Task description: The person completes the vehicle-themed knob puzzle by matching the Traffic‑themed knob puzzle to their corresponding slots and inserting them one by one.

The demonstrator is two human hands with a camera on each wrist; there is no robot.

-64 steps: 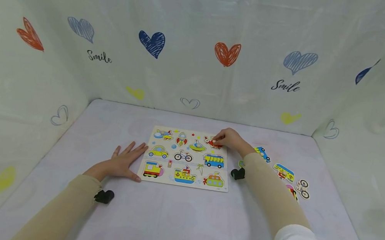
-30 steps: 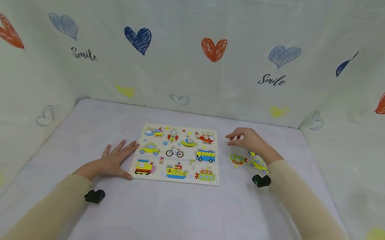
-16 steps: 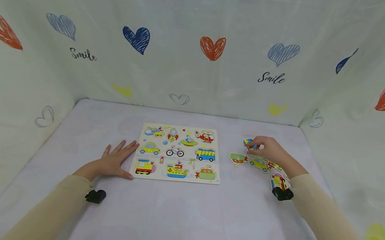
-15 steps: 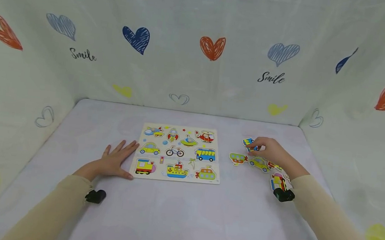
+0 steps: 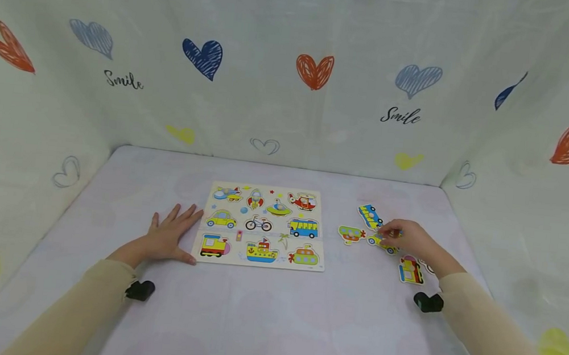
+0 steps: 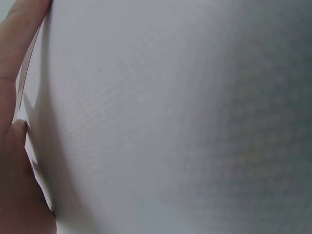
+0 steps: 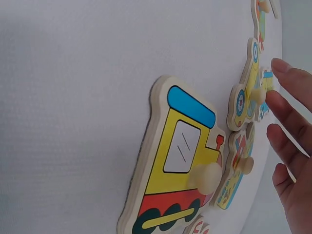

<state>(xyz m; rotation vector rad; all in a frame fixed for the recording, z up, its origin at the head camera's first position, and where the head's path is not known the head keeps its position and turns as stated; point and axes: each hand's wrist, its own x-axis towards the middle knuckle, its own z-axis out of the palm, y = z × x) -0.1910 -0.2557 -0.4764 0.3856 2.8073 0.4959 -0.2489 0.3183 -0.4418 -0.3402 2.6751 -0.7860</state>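
Note:
My left hand (image 5: 168, 235) lies on the table with fingers spread, its fingertips at the left edge of a white peg puzzle board (image 5: 278, 226) printed with vehicles. In the left wrist view, part of that hand (image 6: 19, 161) shows at the left. My right hand (image 5: 409, 238) hovers over a yellow car piece (image 5: 376, 242), partly covering it. In the right wrist view its fingers (image 7: 287, 114) are loosely bent and apart, close to the car's wooden knob (image 7: 258, 95), with nothing visibly held. A bus piece (image 5: 370, 215) and a submarine piece (image 5: 351, 234) lie beside the car.
A train piece (image 7: 180, 156) with a round knob lies nearer the right wrist, beside a boat piece (image 7: 226, 192). Another piece is half hidden under the right wrist. Curtains with heart prints (image 5: 314, 72) stand behind the table and along both sides.
My right hand left the helicopter on the board and moved right to the loose pieces. It was at the bus piece, then shifted to the car. The left hand stayed at the board's edge.

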